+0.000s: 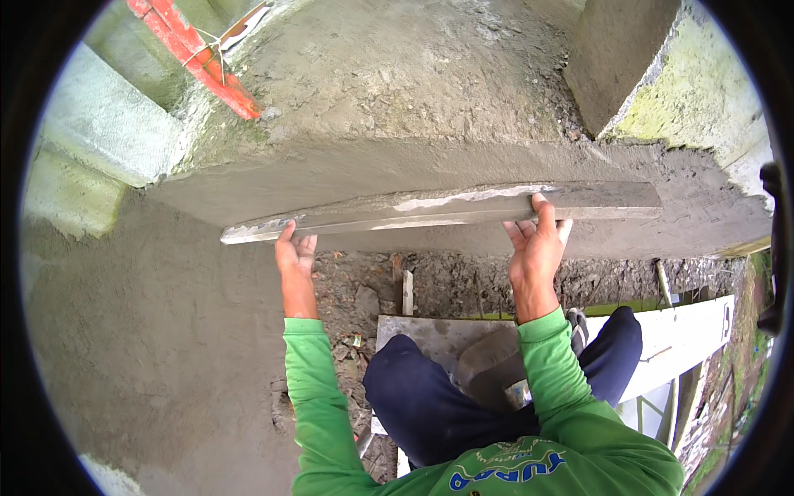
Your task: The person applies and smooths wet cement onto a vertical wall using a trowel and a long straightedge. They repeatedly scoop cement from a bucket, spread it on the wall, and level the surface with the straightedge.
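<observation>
A long metal straightedge [447, 207], smeared with mortar, lies across the face of a freshly plastered grey band of wall [356, 169]. My left hand [294, 256] grips it near its left end, thumb up along the bar. Toward the right end, my right hand [536, 248] holds it as well, thumb over the near face and fingers beneath. Both forearms are in green sleeves.
A red pole [198, 58] tied with wire stands at top left beside pale concrete blocks [116, 124]. A concrete block [620, 66] rises at top right. Below me are a white board [678, 335], my knees in dark trousers, rubble [347, 289] and plastered wall [141, 347] at left.
</observation>
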### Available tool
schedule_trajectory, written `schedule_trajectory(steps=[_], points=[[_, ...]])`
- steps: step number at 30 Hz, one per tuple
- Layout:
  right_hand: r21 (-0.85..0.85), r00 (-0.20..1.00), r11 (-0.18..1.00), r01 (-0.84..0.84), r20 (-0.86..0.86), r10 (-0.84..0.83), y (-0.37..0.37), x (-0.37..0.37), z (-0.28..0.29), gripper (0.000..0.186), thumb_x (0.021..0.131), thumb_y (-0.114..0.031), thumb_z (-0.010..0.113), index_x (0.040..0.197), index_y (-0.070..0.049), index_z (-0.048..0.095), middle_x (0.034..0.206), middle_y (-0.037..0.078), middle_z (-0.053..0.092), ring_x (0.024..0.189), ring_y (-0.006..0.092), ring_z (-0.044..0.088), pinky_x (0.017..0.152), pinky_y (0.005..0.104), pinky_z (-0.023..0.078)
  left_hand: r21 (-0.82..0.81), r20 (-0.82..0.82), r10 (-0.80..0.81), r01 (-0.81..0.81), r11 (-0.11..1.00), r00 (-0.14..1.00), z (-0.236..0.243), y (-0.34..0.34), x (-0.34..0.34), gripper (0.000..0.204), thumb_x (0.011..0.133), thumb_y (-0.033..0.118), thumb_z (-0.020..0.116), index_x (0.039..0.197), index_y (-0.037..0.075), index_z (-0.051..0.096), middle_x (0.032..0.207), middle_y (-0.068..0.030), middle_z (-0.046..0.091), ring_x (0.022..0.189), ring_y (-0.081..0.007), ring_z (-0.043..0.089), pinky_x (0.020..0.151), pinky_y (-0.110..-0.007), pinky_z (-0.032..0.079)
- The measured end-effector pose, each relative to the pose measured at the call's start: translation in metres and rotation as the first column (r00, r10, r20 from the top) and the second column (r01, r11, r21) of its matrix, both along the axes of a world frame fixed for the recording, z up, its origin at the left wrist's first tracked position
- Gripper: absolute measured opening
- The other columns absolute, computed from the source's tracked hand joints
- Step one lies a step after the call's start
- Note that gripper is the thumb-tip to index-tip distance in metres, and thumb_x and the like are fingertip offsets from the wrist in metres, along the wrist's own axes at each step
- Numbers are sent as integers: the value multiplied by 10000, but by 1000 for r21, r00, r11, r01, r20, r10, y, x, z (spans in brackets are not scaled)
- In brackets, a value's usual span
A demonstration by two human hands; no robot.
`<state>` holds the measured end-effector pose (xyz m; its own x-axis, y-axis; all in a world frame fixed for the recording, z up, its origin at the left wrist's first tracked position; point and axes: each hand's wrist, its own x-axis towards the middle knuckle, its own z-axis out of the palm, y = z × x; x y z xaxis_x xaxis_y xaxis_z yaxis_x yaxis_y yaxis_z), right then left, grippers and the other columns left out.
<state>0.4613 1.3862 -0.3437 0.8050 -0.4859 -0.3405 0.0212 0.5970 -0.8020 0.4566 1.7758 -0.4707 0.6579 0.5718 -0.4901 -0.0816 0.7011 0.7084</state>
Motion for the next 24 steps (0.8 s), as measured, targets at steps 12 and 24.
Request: schedule_trajectory(steps=[12, 24], points=[[134, 989, 984, -115, -73, 126, -89, -30, -92, 380, 867, -239, 646, 1182, -74, 513, 1166, 71, 549, 1070, 236, 562, 919, 384, 453, -114, 110, -82, 95, 989, 991, -47, -50, -31, 554, 774, 140, 708, 1256, 65, 444, 1341, -124, 440, 1221, -383, 455, 996, -513, 400], [394, 928, 907, -150, -260, 267, -49, 1, -190, 325, 913, -260, 618, 1155, -59, 534, 1131, 92, 536, 998, 223, 558, 898, 377, 504, 155, -19, 93, -89, 984, 995, 9, -29, -15, 645, 777, 171, 680, 1339, 126, 367, 1383, -118, 400, 1206, -419, 432, 958, -521, 391]])
